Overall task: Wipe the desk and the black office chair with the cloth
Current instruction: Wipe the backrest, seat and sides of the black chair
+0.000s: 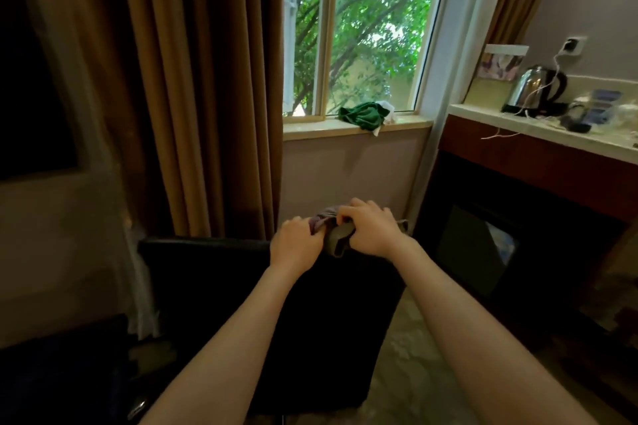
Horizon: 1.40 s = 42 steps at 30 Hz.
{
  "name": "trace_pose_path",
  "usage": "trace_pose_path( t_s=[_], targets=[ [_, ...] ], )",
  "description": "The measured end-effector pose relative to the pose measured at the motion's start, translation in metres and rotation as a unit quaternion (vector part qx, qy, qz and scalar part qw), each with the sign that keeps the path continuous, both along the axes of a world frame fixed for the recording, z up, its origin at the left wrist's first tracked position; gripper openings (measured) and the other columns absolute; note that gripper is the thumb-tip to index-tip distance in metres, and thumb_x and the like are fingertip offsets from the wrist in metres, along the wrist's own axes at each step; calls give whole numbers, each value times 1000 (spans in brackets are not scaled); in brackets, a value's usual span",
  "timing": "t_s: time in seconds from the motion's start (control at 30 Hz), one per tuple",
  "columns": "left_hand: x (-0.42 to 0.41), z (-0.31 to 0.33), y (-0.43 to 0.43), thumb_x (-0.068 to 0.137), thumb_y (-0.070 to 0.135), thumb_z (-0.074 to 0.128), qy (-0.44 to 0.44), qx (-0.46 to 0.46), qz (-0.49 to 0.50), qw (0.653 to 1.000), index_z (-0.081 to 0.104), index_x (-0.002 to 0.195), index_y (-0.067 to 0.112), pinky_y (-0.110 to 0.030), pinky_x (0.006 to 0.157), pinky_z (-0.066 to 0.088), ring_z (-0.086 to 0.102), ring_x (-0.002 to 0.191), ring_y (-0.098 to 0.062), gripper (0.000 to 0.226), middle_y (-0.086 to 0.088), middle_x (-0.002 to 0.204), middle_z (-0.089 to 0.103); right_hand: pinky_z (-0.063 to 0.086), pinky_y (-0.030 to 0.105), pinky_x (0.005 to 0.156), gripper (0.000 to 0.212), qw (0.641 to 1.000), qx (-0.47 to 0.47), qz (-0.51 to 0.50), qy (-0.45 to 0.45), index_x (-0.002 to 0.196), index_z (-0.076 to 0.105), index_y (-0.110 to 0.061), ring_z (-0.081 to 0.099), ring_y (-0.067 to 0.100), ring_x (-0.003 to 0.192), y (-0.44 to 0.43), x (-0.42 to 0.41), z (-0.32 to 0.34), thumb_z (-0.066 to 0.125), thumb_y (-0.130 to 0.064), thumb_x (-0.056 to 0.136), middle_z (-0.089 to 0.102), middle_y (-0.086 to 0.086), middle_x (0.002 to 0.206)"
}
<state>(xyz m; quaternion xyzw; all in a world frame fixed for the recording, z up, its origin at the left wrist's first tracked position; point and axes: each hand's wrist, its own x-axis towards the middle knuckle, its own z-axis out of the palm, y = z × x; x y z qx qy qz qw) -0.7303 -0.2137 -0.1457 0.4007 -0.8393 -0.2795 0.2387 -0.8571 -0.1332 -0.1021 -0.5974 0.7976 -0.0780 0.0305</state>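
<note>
Gripping the cloth point(334, 239) with both hands, I had it bunched on the top edge of the black office chair point(224, 293), towards the right end of that edge. My left hand point(297, 242) curled its fingers round the purplish left part of the bundle. My right hand point(371, 230) closed over the grey right part, fingers bent down on it.

To do this step well, I judged I should keep the fabric folded into a firm pad and press it over the rim so it wrapped both faces. Then I should draw it along the whole edge towards the left corner and work down the backrest in overlapping strokes. A loose bunch would likely skip over the surface.

The bundle's long axis ran left to right along the rim, from one hand to the other, with a grey flap hanging down on my side. The backrest stood upright in front of me. The counter point(483, 113) with the kettle point(530, 84) stood well apart on my right.
</note>
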Motion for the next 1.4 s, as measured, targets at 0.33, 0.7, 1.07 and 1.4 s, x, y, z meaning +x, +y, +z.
trace_pose_path(
  t_s=[0.33, 0.7, 1.07, 1.4],
  targets=[
    [-5, -8, 16, 94, 36, 45, -6, -168, 100, 981, 66, 84, 11, -34, 64, 45, 57, 78, -21, 34, -3, 81, 60, 31, 36, 82, 32, 995, -32, 34, -89, 78, 48, -35, 42, 19, 92, -12, -21, -13, 50, -3, 75, 45, -6, 97],
    [-12, -24, 1, 85, 36, 49, -10, -270, 110, 956, 61, 58, 14, -25, 51, 22, 47, 55, -18, 36, 1, 58, 49, 40, 21, 65, 31, 955, 13, 68, -287, 68, 55, -19, 48, 11, 70, -42, -40, -19, 47, 4, 86, 53, -3, 74],
    [-7, -17, 14, 91, 34, 54, -57, -222, 183, 956, 66, 83, 8, -28, 64, 32, 51, 76, -20, 30, -4, 77, 53, 29, 22, 43, 37, 913, 116, 150, -361, 63, 48, -14, 36, 12, 48, -68, -53, -34, 38, 15, 84, 43, 1, 60],
    [-18, -4, 5, 92, 38, 50, -129, -45, 225, 965, 54, 77, 33, -31, 55, 30, 49, 71, -17, 16, 9, 66, 49, 31, 16, 39, 29, 869, 150, 256, -397, 66, 46, -11, 38, 12, 51, -81, -70, -42, 43, 12, 84, 42, 2, 59]
  ],
)
